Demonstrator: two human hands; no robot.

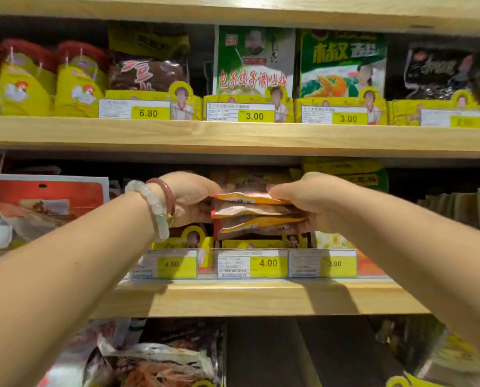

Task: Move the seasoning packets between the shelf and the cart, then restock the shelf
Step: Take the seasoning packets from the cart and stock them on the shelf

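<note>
Orange packet stack [257,212], long axis left-right, flat, each hand's grip [190,198] [311,201] clamped on an end

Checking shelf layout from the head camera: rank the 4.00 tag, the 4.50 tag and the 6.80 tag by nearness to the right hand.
From the right hand:
1. 4.00 tag, just below-left.
2. 4.50 tag, farther left, same shelf.
3. 6.80 tag, upper shelf, left.

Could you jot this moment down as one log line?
left hand + right hand | grip seasoning packets | middle shelf, above 4.00 price tag
</note>
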